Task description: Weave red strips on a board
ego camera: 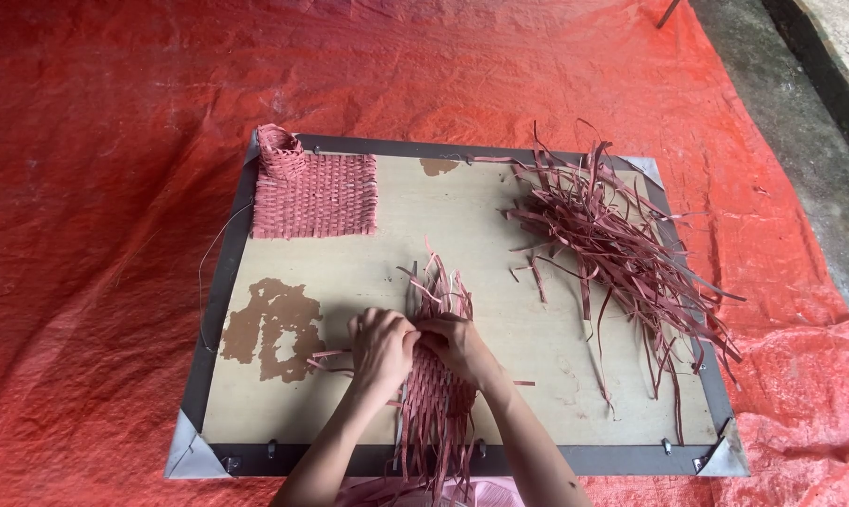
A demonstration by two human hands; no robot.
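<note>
Both the left hand [379, 345] and right hand [455, 344] are pinching the half-woven mat of reddish-pink flat strips [436, 394], whose loose ends are likely slipping free if either grip is easing.

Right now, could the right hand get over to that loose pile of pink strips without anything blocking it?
Probably yes. The right hand is on the half-woven mat, and only bare board lies between it and the loose strips.

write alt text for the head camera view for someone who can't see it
Two bare hands, left hand and right hand, meet over a half-woven mat of reddish-pink strips on a framed tan board. A finished reddish-pink woven square lies far left, a loose pile of reddish-pink strips right, all on an orange-red tarp.
</note>
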